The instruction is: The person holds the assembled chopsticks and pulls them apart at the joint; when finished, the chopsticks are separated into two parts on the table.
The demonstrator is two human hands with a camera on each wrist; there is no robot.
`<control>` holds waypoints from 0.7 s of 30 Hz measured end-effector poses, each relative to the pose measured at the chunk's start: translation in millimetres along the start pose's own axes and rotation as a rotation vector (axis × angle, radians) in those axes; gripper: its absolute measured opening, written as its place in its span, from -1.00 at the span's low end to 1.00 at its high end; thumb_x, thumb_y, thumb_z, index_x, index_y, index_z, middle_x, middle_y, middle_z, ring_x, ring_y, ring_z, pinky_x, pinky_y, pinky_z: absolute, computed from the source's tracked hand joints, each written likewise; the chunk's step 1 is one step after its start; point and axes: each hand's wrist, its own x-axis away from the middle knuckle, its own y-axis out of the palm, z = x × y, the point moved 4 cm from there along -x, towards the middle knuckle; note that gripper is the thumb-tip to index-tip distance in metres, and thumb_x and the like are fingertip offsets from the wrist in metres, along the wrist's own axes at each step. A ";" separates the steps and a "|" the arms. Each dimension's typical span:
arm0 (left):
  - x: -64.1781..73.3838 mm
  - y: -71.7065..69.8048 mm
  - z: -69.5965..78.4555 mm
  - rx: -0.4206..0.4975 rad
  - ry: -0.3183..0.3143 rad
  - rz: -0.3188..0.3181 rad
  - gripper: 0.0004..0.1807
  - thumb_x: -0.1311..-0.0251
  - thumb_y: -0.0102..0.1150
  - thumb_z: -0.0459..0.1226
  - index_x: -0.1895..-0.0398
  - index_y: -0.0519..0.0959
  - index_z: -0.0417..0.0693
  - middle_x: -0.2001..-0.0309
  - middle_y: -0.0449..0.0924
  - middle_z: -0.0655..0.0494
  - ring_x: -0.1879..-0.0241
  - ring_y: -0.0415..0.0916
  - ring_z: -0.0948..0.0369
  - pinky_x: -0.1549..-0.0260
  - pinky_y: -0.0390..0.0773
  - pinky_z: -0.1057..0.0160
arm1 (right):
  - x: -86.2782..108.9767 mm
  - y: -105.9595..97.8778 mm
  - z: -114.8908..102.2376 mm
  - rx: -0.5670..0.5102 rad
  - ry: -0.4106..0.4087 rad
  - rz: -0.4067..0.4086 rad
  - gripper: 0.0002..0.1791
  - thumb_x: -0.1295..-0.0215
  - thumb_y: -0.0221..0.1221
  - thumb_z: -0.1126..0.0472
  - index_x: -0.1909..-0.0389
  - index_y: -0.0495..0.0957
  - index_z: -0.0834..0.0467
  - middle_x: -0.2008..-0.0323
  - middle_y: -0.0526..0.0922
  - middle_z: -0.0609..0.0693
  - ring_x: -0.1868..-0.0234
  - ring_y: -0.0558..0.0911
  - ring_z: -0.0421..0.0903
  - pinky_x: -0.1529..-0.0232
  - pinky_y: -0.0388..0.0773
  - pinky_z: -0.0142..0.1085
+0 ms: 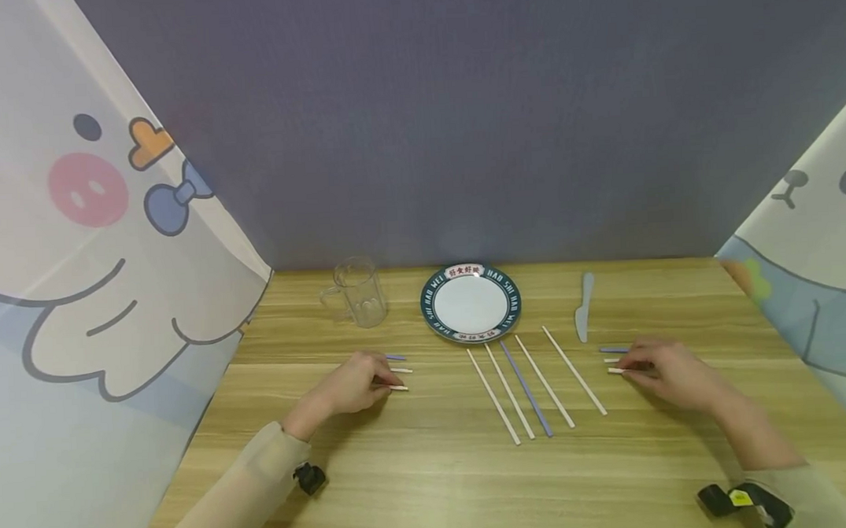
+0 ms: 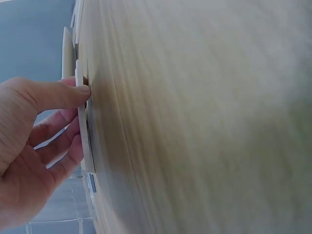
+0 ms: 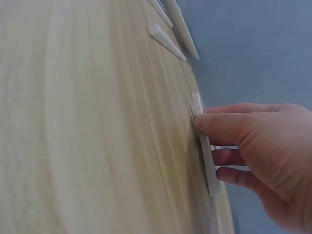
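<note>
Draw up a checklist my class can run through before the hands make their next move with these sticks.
1. Left hand pinches a white stick: ok.
2. Right hand pinches another white stick: ok.
3. Clear mug upright, apart from the left hand: ok.
4. Knife apart from the right hand: ok.
5. Five middle sticks evenly spaced: not ok; the rightmost stick sits wider apart.
6. Held sticks lifted off the table: cannot tell.
</note>
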 end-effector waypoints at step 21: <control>-51.2 -7.6 45.1 -0.061 0.074 -0.077 -0.81 -0.31 0.41 -0.35 0.05 0.81 -0.13 0.15 0.81 0.06 0.20 0.68 0.23 0.13 0.69 0.37 | -33.6 7.0 -36.1 0.028 0.044 0.059 -0.73 -0.04 0.52 0.41 0.25 0.77 0.09 0.39 0.66 -0.29 0.37 0.53 -0.46 0.43 0.60 -0.42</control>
